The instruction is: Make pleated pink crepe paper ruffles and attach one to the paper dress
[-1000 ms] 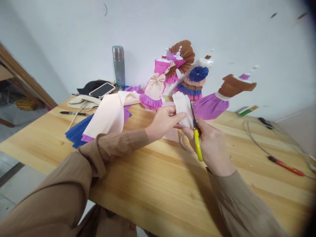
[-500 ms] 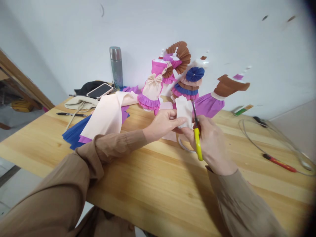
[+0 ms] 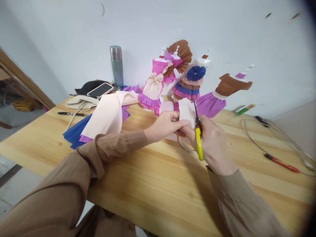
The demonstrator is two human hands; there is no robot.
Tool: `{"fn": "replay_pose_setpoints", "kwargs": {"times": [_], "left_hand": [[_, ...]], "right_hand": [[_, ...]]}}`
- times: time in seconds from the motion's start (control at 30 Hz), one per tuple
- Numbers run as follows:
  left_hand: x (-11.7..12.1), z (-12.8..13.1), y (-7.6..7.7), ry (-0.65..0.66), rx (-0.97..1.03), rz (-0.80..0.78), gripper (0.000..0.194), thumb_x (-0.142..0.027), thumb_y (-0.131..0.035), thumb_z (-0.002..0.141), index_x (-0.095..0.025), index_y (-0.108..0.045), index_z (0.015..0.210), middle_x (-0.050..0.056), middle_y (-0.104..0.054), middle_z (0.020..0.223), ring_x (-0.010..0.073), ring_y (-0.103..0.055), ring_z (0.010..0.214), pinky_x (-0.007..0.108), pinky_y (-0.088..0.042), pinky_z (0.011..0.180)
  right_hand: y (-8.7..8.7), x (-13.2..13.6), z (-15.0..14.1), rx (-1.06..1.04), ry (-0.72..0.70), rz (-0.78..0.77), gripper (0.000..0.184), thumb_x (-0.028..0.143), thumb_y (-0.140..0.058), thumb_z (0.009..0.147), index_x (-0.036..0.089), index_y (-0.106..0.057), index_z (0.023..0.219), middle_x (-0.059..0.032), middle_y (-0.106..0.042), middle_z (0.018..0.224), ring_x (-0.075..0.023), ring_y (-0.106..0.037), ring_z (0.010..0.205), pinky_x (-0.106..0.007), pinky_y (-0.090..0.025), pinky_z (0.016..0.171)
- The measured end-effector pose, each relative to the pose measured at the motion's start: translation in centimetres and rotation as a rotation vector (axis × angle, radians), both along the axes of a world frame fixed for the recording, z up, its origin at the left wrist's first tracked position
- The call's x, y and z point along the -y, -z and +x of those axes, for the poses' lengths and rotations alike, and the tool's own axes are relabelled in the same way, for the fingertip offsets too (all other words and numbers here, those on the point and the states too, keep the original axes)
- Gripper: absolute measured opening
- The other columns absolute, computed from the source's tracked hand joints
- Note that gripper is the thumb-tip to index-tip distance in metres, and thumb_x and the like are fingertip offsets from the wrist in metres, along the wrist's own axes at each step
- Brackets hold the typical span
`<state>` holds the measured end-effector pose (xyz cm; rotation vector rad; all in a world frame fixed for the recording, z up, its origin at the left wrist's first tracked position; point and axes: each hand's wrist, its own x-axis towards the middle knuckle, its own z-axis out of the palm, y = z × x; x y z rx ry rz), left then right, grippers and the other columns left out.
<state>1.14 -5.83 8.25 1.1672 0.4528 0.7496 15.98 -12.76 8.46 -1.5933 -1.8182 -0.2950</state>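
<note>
Left hand (image 3: pixel 165 125), head view: your thumb and fingers pinch the strip's (image 3: pixel 186 111) lower end.
Right hand (image 3: pixel 212 143): your fingers grip yellow-handled scissors (image 3: pixel 198 143), dark blade along the strip's right edge.
Strip: off-white, thin, uneven top edge; twelve o'clock of your hands.
Tiered dress (image 3: pixel 187 91): pleated rosette, ruffled layers; twelve o'clock, farther off.
Flask (image 3: pixel 117 67): capped cylinder, half past ten; contents hidden.

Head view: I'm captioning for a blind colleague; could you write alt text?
The left hand holds a small, pale, roughly rectangular sheet beside yellow-handled, dark-bladed scissors in the right hand, over a pale wooden table. Behind them are miniature mannequins dressed in pink, purple, brown and blue.
</note>
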Motion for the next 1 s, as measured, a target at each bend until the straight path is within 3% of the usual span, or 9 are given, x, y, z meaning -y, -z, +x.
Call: {"fn": "replay_pose_setpoints", "kwargs": {"times": [0.1, 0.43, 0.67, 0.87, 1.0], "left_hand": [[0.0, 0.1, 0.1, 0.013, 0.015, -0.023, 0.018, -0.015, -0.079, 0.074, -0.007, -0.062, 0.07, 0.0, -0.068, 0.063, 0.0086, -0.066, 0.056, 0.02, -0.058, 0.059], [0.1, 0.0, 0.0, 0.02, -0.016, -0.045, 0.013, -0.012, -0.072, 0.081, -0.006, -0.063, 0.074, 0.002, -0.069, 0.068, 0.0081, -0.067, 0.058, 0.02, -0.059, 0.06], [0.2, -0.1, -0.5, 0.011, -0.043, 0.002, 0.032, -0.026, -0.086, 0.069, -0.007, -0.061, 0.074, -0.002, -0.063, 0.065, 0.0076, -0.064, 0.058, 0.019, -0.059, 0.057], [-0.3, -0.8, -1.3, 0.068, -0.261, 0.22, 0.018, -0.017, -0.067, 0.085, -0.008, -0.06, 0.071, -0.005, -0.057, 0.054, 0.0034, -0.051, 0.036, 0.013, -0.04, 0.036], [-0.8, -1.5, -2.1, 0.158, -0.338, 0.327, 0.015, -0.019, -0.066, 0.084, -0.008, -0.064, 0.074, -0.006, -0.055, 0.054, 0.0007, -0.041, 0.034, 0.013, -0.032, 0.032]], "right_hand": [[0.0, 0.2, 0.0, -0.002, 0.002, -0.029, 0.042, 0.062, -0.045, 0.091, 0.024, -0.038, 0.075, 0.0012, -0.044, 0.061, -0.0149, -0.037, 0.053, -0.028, -0.027, 0.052], [-0.1, 0.3, -0.2, -0.062, -0.02, -0.065, 0.045, 0.063, -0.046, 0.093, 0.024, -0.043, 0.071, -0.0014, -0.049, 0.059, -0.0166, -0.047, 0.053, -0.03, -0.034, 0.053], [-0.5, 0.7, -0.1, -0.093, 0.006, 0.011, 0.048, 0.066, -0.044, 0.092, 0.022, -0.053, 0.076, -0.0012, -0.052, 0.055, -0.0165, -0.049, 0.048, -0.031, -0.035, 0.05], [-1.5, 0.6, 1.2, 0.017, -0.064, 0.012, 0.045, 0.065, -0.048, 0.09, 0.02, -0.055, 0.085, -0.0029, -0.056, 0.063, -0.0179, -0.052, 0.053, -0.032, -0.039, 0.052], [-2.2, 0.6, 2.3, 0.081, -0.084, -0.035, 0.045, 0.064, -0.048, 0.09, 0.02, -0.053, 0.084, -0.0051, -0.056, 0.069, -0.0201, -0.053, 0.057, -0.033, -0.039, 0.053]]}}
